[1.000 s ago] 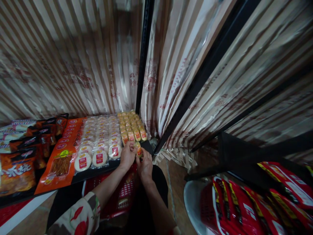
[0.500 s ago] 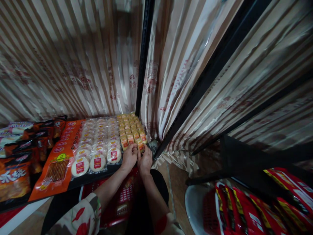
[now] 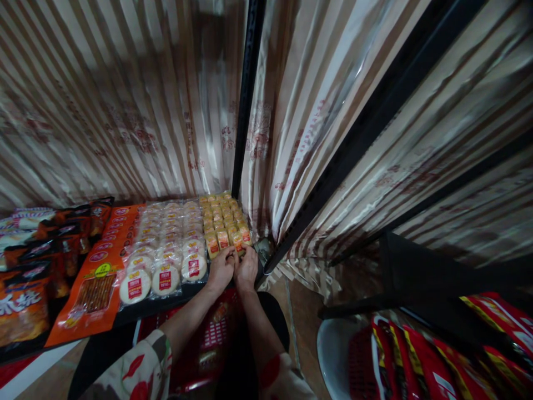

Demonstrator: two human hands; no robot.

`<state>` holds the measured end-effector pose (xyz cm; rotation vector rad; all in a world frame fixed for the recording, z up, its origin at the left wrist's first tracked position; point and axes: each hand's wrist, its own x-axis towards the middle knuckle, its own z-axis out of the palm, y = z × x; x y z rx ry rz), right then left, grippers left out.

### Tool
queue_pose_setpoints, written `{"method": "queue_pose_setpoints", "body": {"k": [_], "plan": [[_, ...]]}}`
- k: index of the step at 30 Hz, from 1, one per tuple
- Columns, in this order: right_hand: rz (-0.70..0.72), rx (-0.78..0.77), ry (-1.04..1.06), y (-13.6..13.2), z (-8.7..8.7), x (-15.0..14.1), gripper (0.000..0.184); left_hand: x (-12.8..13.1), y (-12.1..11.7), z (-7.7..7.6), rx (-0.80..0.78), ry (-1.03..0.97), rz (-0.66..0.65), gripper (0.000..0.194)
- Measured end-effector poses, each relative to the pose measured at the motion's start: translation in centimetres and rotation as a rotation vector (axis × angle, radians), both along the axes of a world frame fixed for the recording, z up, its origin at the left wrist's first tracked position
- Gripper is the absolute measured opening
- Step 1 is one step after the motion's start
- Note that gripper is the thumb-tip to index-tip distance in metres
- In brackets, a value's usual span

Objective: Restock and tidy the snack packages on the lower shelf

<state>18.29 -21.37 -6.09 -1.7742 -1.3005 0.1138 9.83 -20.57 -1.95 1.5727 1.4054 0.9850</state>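
Both hands meet at the front row of small yellow snack packets with red labels, at the right end of a black shelf. My left hand is closed, its fingertips at the lower edge of one yellow packet in that row. From the right, my right hand closes its fingers on the same packet's lower end. The fingertips partly hide the packet's bottom. Left of these stand rows of round white crackers in clear wrappers.
Along the shelf lie an orange stick-snack bag and several black-and-orange bags. A red basket sits below my forearms. Black posts stand before a striped curtain. Red packets fill the lower right, beside a white basin.
The yellow packet between my hands has moved back into line with the front row. My hands stay close together there. The view has shifted slightly.
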Motion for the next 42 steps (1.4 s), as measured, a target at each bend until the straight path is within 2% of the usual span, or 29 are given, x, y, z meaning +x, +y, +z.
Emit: {"method": "queue_pose_setpoints", "body": {"k": [10, 18, 25, 33, 42], "plan": [[0.036, 0.040, 0.018, 0.3, -0.3, 0.0, 0.021, -0.1, 0.3, -0.2, -0.014, 0.049, 0.005, 0.038], [0.037, 0.114, 0.011, 0.2, -1.1, 0.2, 0.025, -0.2, 0.4, -1.1, 0.145, 0.072, -0.064, 0.041], [0.044, 0.104, -0.005, -0.1, -1.2, 0.1, 0.031, -0.2, 0.2, -1.9, 0.126, 0.133, -0.078, 0.043], [0.078, 0.096, 0.013, -0.8, -1.4, 0.1, 0.037, 0.2, 0.1, -1.7, 0.178, 0.160, -0.105, 0.041], [0.090, 0.112, 0.011, -1.4, -1.2, 0.0, 0.038, 0.0, -0.4, -1.5, 0.141, 0.094, -0.136, 0.042]]}}
